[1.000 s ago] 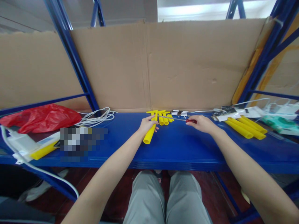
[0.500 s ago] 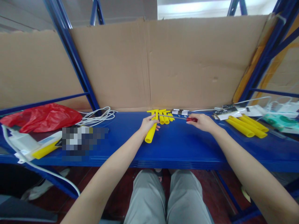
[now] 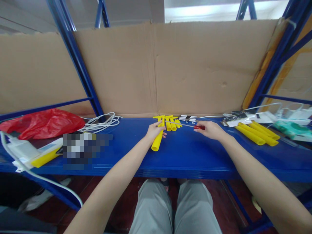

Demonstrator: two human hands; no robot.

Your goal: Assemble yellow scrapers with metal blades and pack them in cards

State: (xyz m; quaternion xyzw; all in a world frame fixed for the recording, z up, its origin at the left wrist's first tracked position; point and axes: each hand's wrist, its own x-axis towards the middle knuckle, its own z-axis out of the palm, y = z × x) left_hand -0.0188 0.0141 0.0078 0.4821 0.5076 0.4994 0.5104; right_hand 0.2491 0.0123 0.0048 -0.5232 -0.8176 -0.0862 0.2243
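Near end of tube swings slightly right; screwdriver holds position

Compared with the frame from one second ago, the near end of the yellow tube (image 3: 157, 142) sits a little further right. The far part remains in place beneath the fingers. The left hand (image 3: 153, 130) is closed around the tube at about mid-length, with the near end pointing down toward the operator and slightly left. The tube is located over the middle of the blue surface (image 3: 187, 149).

The right hand (image 3: 212, 130) grips the handle of the red-handled screwdriver (image 3: 198, 127). Its shaft runs left, crosswise to the tube, and its tip meets the upper part of the tube, just beyond the left hand. Depth of engagement cannot be determined at this size.

Significance of the change: judged from these views, this is a minor adjustment of the tube's angle. Tool and workpiece remain together, each under a separate hand.

Adjacent items: short yellow tubes (image 3: 173, 126) lie just behind the screwdriver shaft. White sticks with dark bands (image 3: 187, 118) lie further back, near the cardboard (image 3: 195, 71). Longer yellow tubes (image 3: 251, 134) lie well apart, to the right.
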